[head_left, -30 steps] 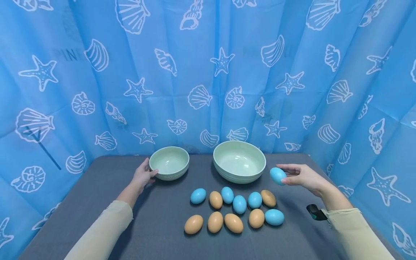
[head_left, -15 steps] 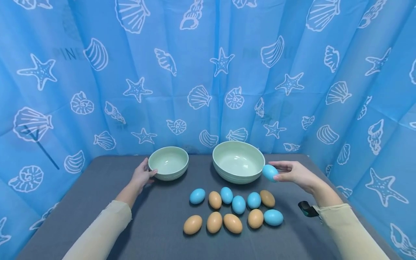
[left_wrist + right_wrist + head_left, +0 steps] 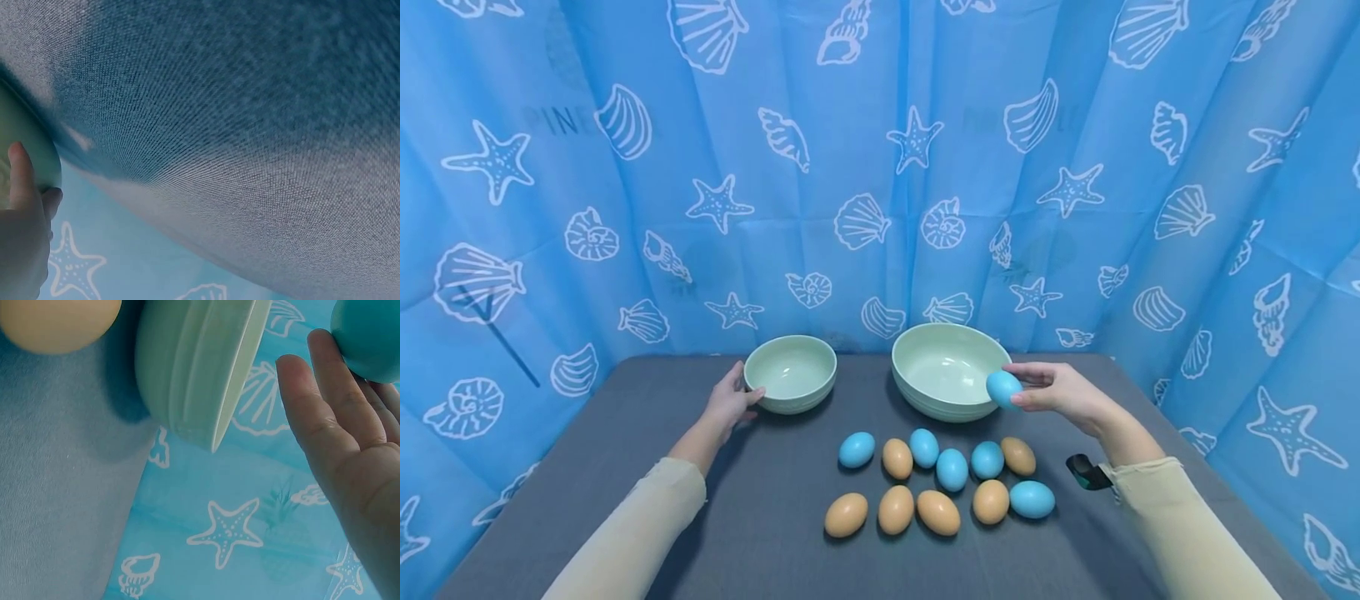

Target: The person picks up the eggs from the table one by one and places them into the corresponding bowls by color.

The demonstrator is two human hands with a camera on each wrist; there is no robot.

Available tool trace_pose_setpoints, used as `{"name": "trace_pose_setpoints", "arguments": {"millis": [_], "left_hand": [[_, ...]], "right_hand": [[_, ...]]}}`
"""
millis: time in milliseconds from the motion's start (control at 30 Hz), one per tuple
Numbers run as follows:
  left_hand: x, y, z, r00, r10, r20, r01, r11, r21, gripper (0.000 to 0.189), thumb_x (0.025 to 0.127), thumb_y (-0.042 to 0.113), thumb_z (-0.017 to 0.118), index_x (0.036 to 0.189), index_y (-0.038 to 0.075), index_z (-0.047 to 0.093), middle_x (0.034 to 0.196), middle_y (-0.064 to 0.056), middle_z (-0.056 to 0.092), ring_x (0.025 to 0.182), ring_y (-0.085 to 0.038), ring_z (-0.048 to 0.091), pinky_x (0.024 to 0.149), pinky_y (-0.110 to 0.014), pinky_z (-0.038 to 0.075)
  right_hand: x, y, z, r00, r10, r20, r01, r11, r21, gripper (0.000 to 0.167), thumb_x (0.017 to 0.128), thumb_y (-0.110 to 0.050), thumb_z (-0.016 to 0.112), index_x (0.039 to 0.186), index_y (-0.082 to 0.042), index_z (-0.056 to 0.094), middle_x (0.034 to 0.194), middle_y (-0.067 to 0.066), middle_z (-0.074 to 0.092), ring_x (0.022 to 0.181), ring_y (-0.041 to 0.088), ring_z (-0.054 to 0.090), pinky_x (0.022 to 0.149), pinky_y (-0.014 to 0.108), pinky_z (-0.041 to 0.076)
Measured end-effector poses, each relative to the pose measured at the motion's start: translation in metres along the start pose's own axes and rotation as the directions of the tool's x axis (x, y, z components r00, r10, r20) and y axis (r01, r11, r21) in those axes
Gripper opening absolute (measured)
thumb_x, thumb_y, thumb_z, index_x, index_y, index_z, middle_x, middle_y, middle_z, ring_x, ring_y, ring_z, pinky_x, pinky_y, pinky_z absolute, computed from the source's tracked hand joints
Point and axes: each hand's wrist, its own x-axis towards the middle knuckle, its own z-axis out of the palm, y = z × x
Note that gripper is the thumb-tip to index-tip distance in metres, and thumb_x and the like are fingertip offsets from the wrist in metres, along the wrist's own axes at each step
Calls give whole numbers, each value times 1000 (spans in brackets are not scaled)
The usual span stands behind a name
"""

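In the head view my right hand point(image 3: 1063, 396) pinches a blue egg point(image 3: 1002, 389) between thumb and fingers, at the right rim of the large pale green bowl point(image 3: 942, 406). The right wrist view shows this egg point(image 3: 369, 340) at the fingertips, with the bowl's ribbed wall point(image 3: 187, 362) beside it. My left hand point(image 3: 727, 406) grips the left side of the smaller green bowl point(image 3: 793, 367), its thumb at the rim. In the left wrist view the thumb lies against the bowl point(image 3: 37, 140). No egg shows inside either bowl.
Blue and brown eggs lie in two loose rows on the grey table point(image 3: 760, 533) before the bowls, among them a brown egg point(image 3: 846, 515) and a blue egg point(image 3: 1032, 500). A blue shell-print curtain point(image 3: 880, 167) hangs behind. A black strap point(image 3: 1086, 472) is at the right wrist.
My right hand has carried the blue egg leftward and slightly up, from beside the large bowl to its right rim. The left hand stays on the smaller bowl.
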Motion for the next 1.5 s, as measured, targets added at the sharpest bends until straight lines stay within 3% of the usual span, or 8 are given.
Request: {"name": "trace_pose_setpoints", "arguments": {"millis": [300, 500, 700, 967, 1500], "left_hand": [[0, 1, 0, 1000, -9, -5, 9, 1000, -4, 78, 100, 2, 51, 156, 9, -2, 161, -16, -6, 145, -38, 3, 104, -53, 40], [2, 2, 0, 1000, -6, -25, 6, 1000, 5, 80, 98, 3, 56, 156, 8, 1, 161, -18, -2, 145, -40, 5, 99, -49, 46], [0, 2, 0, 1000, -17, -4, 17, 1000, 0, 77, 100, 1, 50, 156, 8, -2, 161, -17, -5, 146, -38, 3, 104, -52, 40], [-2, 2, 2, 1000, -11, -3, 11, 1000, -6, 76, 100, 1, 50, 156, 8, -2, 161, -16, -6, 145, -39, 4, 103, -53, 41], [0, -1, 0, 1000, -2, 0, 2, 1000, -5, 76, 101, 2, 50, 156, 9, -3, 160, -18, -6, 145, -40, 4, 103, -54, 40]], "right_hand": [[10, -7, 8, 1000, 2, 0, -2, 1000, 24, 68, 92, -17, 67, 146, 9, 34, 147, 33, 34, 132, 45, 38, 97, 45, 48], [17, -12, 16, 1000, 14, -9, -14, 1000, 20, 69, 92, -20, 68, 147, 6, 34, 150, 32, 30, 134, 45, 35, 99, 47, 47], [26, -20, 24, 1000, 26, -14, -26, 999, 43, 68, 93, -19, 67, 148, 4, 34, 150, 30, 31, 131, 44, 40, 99, 46, 47], [33, -28, 31, 1000, 9, -16, -8, 998, 69, 67, 93, -17, 68, 148, 3, 35, 151, 27, 32, 127, 43, 46, 98, 45, 48], [51, -37, 48, 1000, 20, -11, -18, 993, 116, 64, 94, -15, 65, 148, 3, 35, 153, 25, 30, 129, 43, 43, 100, 48, 45]]}}
